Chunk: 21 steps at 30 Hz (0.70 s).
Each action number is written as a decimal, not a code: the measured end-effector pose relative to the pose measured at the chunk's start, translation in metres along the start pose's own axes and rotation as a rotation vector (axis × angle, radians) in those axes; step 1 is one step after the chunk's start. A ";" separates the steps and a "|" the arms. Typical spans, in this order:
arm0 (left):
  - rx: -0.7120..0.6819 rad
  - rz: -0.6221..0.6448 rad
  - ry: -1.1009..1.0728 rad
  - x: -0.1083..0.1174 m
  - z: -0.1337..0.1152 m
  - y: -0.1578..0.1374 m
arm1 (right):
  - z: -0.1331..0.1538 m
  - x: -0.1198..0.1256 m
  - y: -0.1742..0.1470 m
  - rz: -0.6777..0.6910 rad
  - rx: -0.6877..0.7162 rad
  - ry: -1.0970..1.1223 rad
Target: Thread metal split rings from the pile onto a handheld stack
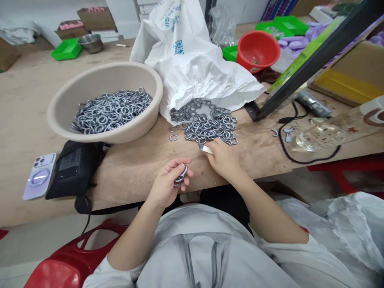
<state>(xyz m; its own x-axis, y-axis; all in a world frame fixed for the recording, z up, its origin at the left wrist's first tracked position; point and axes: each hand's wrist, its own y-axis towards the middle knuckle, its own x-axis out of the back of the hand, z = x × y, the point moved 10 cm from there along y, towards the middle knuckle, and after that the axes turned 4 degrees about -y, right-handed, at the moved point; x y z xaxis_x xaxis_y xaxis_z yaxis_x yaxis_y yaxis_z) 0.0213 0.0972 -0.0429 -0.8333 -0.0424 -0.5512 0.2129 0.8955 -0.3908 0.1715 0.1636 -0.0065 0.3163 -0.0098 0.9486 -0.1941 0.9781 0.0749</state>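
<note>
Near the table's front edge, my left hand [169,180] is closed around a few grey rings [181,176]. My right hand [223,160] grips a small flat tool [206,149] with a pale body and a darker tip, perhaps a blade. Its fingers reach the near side of a loose pile of grey rings [210,127], which spills from the mouth of a white woven sack [204,76]. Two or three single rings [173,137] lie left of the pile. A wide beige basin [105,74] to the left holds many more rings.
Left of my hands lie a black pouch [75,168] and a phone [40,176]. A slanted black metal bar [300,68] stands on the right, beside a cable [283,148] and a clear bottle [336,130]. Behind are a red bowl [258,48] and green trays [66,49].
</note>
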 end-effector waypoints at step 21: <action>0.033 0.059 0.126 -0.019 0.021 0.003 | 0.037 0.000 -0.023 0.046 0.019 1.020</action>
<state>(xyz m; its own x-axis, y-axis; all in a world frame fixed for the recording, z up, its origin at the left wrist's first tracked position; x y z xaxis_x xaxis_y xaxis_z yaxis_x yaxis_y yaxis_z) 0.0483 0.0914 -0.0492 -0.8759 0.0683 -0.4776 0.2787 0.8797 -0.3853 0.1411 0.1329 0.0028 0.9467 0.2177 0.2372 -0.2376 0.9696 0.0585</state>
